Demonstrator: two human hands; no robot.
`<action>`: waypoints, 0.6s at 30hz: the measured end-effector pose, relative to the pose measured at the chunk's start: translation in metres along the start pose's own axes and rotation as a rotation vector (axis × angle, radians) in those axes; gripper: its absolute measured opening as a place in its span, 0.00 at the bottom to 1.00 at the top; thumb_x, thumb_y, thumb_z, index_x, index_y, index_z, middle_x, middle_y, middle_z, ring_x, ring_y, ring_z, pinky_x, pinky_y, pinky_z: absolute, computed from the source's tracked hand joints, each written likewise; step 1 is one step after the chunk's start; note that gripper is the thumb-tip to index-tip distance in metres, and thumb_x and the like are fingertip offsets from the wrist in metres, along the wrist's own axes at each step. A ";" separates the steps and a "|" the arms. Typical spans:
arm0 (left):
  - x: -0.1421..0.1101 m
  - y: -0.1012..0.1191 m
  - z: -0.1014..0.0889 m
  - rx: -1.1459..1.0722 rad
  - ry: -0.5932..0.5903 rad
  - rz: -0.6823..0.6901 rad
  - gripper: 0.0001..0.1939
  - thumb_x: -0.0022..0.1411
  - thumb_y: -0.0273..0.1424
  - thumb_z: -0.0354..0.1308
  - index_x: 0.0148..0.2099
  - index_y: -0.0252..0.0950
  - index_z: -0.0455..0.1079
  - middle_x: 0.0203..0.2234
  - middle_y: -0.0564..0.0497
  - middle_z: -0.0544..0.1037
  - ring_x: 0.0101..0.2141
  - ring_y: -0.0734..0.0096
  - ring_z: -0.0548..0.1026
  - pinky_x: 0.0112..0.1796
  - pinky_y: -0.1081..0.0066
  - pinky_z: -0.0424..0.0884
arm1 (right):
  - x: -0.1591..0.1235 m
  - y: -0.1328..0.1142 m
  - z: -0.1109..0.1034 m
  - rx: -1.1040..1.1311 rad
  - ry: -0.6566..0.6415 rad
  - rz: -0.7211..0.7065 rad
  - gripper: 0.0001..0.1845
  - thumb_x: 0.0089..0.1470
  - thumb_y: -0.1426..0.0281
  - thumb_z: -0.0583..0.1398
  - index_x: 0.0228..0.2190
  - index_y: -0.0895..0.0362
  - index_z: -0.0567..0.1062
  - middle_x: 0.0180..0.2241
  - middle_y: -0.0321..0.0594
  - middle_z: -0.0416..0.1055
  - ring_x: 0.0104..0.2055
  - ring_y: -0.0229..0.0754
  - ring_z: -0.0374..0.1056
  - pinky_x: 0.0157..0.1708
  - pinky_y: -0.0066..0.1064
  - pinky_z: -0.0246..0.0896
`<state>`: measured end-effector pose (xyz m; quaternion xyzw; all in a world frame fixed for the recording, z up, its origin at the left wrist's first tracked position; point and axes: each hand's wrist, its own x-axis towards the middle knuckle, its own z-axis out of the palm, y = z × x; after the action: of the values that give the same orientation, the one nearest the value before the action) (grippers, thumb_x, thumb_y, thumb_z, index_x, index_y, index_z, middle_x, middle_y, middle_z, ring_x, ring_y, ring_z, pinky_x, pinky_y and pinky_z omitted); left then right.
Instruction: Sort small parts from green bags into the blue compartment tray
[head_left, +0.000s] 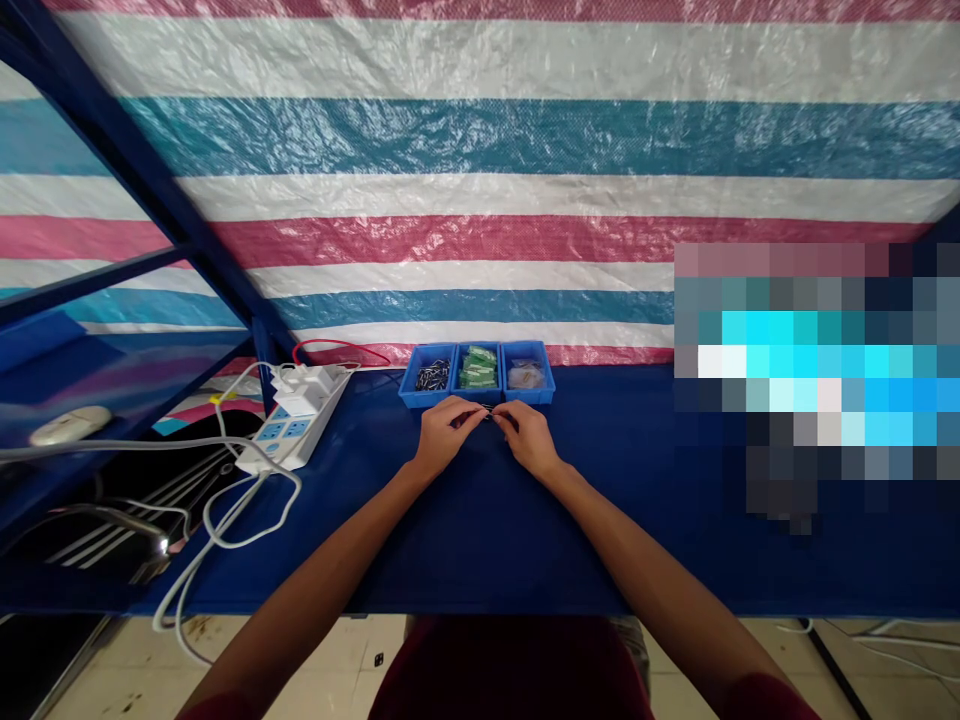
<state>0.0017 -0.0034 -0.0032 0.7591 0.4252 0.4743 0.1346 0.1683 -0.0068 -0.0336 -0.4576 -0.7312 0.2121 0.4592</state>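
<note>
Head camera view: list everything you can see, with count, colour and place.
Small part: 1, dark, between fingertips; too small to identify
Bins: 3, blue, row beyond hands
Loose parts: many, black and silver, left bin
Packets: several, green, middle bin
Translucent pieces: uncountable, pale, right bin
Power strip: 1, white with blue sockets, table's left
Cables: several, white, left
Wire: 1, red, behind strip
Mouse: 1, white, far left
Table: 1, blue, under hands
Striped sheeting: red, white, blue, background
Frame: blue, left
Floor tiles: several, beige, below
Pixelated patch: right, unreadable
Left hand, right hand: 2, bare, centre
</note>
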 end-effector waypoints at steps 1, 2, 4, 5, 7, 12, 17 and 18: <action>0.000 0.000 -0.001 0.019 0.036 0.010 0.14 0.61 0.41 0.56 0.33 0.37 0.77 0.27 0.47 0.79 0.27 0.68 0.72 0.32 0.68 0.69 | 0.000 0.000 0.000 -0.011 0.005 0.002 0.11 0.60 0.68 0.53 0.35 0.54 0.75 0.34 0.40 0.74 0.36 0.41 0.70 0.37 0.30 0.64; 0.000 0.000 -0.003 0.044 0.078 0.022 0.14 0.62 0.41 0.56 0.34 0.38 0.77 0.28 0.47 0.79 0.29 0.67 0.73 0.33 0.66 0.69 | 0.000 0.000 0.000 -0.022 0.013 0.002 0.11 0.60 0.67 0.53 0.35 0.54 0.75 0.34 0.41 0.74 0.36 0.41 0.70 0.37 0.31 0.63; 0.000 -0.003 -0.009 0.097 0.168 0.050 0.13 0.62 0.40 0.56 0.34 0.39 0.77 0.29 0.46 0.80 0.32 0.63 0.75 0.38 0.63 0.70 | 0.000 0.000 -0.001 -0.039 0.030 0.000 0.12 0.60 0.67 0.52 0.36 0.55 0.75 0.33 0.41 0.74 0.35 0.41 0.70 0.37 0.31 0.63; 0.001 -0.005 -0.013 0.122 0.211 0.063 0.12 0.61 0.40 0.56 0.34 0.39 0.77 0.30 0.46 0.80 0.33 0.62 0.75 0.39 0.62 0.69 | 0.000 0.000 -0.001 -0.046 0.037 0.000 0.12 0.60 0.66 0.52 0.35 0.55 0.75 0.33 0.41 0.74 0.34 0.41 0.69 0.36 0.31 0.63; 0.005 -0.013 -0.021 0.156 0.290 0.079 0.11 0.60 0.40 0.58 0.34 0.39 0.77 0.29 0.46 0.80 0.33 0.61 0.75 0.41 0.60 0.68 | 0.000 0.000 -0.001 -0.061 0.047 0.004 0.13 0.61 0.66 0.52 0.35 0.55 0.75 0.32 0.41 0.74 0.32 0.41 0.68 0.35 0.30 0.62; 0.016 -0.029 -0.030 0.288 0.340 -0.040 0.13 0.63 0.40 0.54 0.40 0.38 0.75 0.36 0.42 0.77 0.42 0.54 0.72 0.45 0.58 0.63 | 0.001 0.003 0.000 -0.104 0.047 0.017 0.11 0.59 0.68 0.53 0.33 0.55 0.75 0.32 0.40 0.73 0.30 0.40 0.67 0.33 0.30 0.61; 0.019 -0.031 -0.017 0.443 0.158 0.036 0.14 0.66 0.37 0.50 0.47 0.36 0.72 0.41 0.41 0.74 0.44 0.55 0.69 0.47 0.60 0.62 | 0.002 0.006 -0.001 -0.186 0.037 0.077 0.09 0.56 0.71 0.54 0.32 0.54 0.75 0.31 0.39 0.73 0.29 0.40 0.66 0.32 0.30 0.60; 0.017 -0.032 -0.014 0.428 0.070 0.104 0.14 0.67 0.35 0.48 0.45 0.36 0.72 0.39 0.42 0.74 0.43 0.59 0.70 0.46 0.63 0.63 | 0.002 0.006 -0.002 -0.199 0.034 0.086 0.09 0.56 0.71 0.54 0.32 0.54 0.75 0.31 0.38 0.73 0.29 0.40 0.66 0.32 0.30 0.60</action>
<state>-0.0233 0.0266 -0.0049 0.7743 0.4807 0.4058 -0.0691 0.1724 -0.0022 -0.0363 -0.5355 -0.7205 0.1504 0.4141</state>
